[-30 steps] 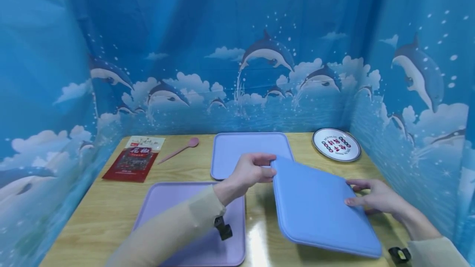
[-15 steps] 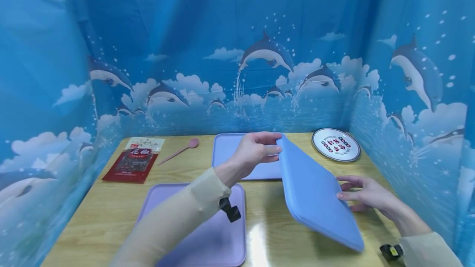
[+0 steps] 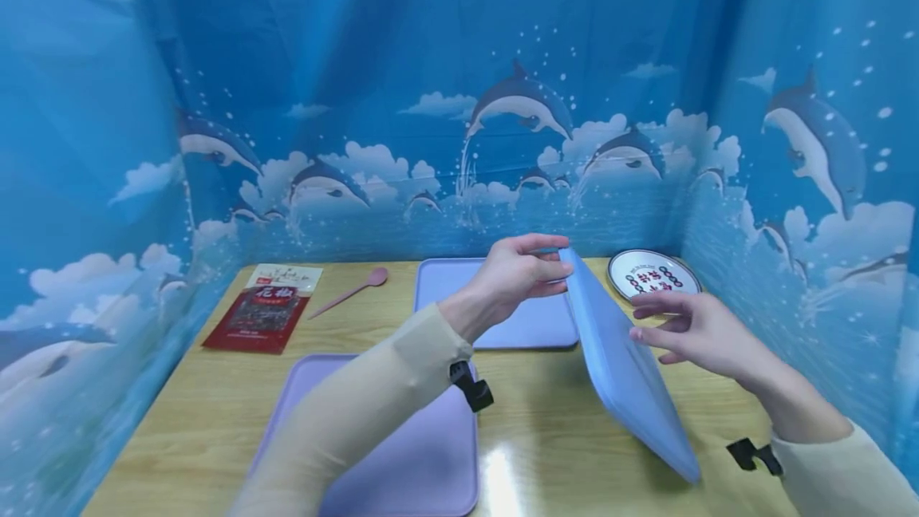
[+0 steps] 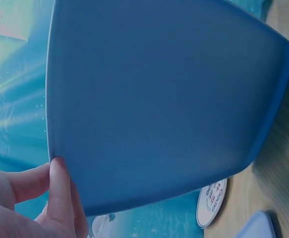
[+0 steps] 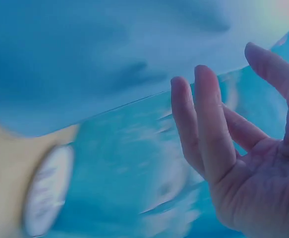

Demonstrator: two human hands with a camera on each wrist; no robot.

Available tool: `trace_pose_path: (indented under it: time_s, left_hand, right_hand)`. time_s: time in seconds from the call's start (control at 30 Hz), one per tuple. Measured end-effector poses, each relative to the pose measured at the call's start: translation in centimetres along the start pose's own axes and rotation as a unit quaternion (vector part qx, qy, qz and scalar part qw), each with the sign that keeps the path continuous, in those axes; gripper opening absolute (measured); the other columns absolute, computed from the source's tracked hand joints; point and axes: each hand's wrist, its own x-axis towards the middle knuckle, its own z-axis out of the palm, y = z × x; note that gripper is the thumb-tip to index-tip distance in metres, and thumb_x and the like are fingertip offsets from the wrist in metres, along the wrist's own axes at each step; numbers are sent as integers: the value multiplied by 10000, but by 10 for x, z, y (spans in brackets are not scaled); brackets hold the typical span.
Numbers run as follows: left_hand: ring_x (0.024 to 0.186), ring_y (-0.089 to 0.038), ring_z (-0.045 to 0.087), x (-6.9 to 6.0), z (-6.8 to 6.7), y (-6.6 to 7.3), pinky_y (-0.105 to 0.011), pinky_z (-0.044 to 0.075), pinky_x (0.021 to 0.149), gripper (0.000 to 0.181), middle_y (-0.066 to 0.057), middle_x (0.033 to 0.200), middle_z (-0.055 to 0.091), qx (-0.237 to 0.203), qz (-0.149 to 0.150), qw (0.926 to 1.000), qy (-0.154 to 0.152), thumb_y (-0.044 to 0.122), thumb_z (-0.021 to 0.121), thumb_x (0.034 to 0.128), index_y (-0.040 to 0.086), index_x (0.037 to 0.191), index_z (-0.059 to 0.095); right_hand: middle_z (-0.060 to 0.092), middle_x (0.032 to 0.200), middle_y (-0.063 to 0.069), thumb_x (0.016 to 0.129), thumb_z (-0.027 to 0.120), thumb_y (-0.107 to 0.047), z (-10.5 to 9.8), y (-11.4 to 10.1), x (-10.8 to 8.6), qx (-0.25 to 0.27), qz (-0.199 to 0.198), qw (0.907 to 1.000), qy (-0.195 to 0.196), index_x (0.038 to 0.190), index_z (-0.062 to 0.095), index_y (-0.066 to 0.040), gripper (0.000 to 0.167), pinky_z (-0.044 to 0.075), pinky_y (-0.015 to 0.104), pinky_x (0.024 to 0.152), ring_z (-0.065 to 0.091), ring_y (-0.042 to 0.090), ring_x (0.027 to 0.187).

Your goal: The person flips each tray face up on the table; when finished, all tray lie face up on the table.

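Note:
A blue tray [image 3: 628, 377] stands steeply tilted above the right half of the table. At its upper left edge my left hand [image 3: 513, 278] pinches the rim between thumb and fingers; the left wrist view shows the same hold on the tray's [image 4: 164, 104] edge. Whether the tray's lower corner touches the table I cannot tell. Beside the tray's right face is my right hand [image 3: 700, 337], its fingers loosely bent. In the right wrist view that hand [image 5: 248, 163] holds nothing, and its spread fingertips lie close to the tray [image 5: 109, 59].
Two lavender trays lie on the wooden table: a near one [image 3: 409, 453] partly under my left arm, and a far one [image 3: 502, 333]. A red spice packet [image 3: 262, 309] and a pink spoon [image 3: 359, 290] lie left. A patterned plate [image 3: 646, 270] sits back right. Dolphin curtains [image 3: 459, 102] enclose the table.
My left hand has moved up, right and away, tilting the blue tray from a shallow slope to nearly upright. My right hand has let go of the tray's edge and moved up.

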Motion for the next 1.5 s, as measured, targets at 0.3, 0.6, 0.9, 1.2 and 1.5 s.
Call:
trace_pose_path:
  time_s: [0.3,0.6,0.9,1.2,1.5]
  left_hand:
    - [970,-147,801,5,11,6,-311,714,936,396,-160,1517,658,-215,-38,9998,2,-3,795,1016,149,1381,785]
    - [1164,-229,806,6,16,6,-366,708,995,355,-110,1515,663,-242,10,9997,45,37,809,1018,192,1337,811]
    - [901,-173,769,5,19,6,-269,710,809,368,-46,1211,679,-416,-12,9991,62,-4,804,1008,181,1326,816]
    - [828,-166,751,6,23,3,-264,708,777,356,-45,1026,644,-526,-36,9986,-43,-28,785,1013,149,1322,809]
    - [896,-175,768,8,24,1,-382,724,951,360,-41,979,684,-469,92,9987,-201,-6,782,1024,151,1347,806]
  right_hand:
    - [709,1536,202,1041,833,-252,-4,-86,-17,-698,-1056,9919,44,1541,668,-92,550,719,333,736,839,37,1009]
    - [795,1391,136,982,887,-390,6,-123,-18,-2343,-1660,9578,163,1476,748,-134,574,614,230,652,831,27,851]
    - [783,895,-95,932,920,-434,9,-138,-10,-3215,-1648,9323,134,1363,830,-190,503,365,265,486,464,32,501]
    - [800,1058,-9,944,906,-366,12,-146,-6,-3661,-1195,9227,-179,1300,857,-172,409,346,290,502,464,121,622]
    - [688,718,-32,955,869,-185,6,-151,-9,-3774,-1063,9194,-306,1287,853,-126,338,343,269,478,388,106,498]
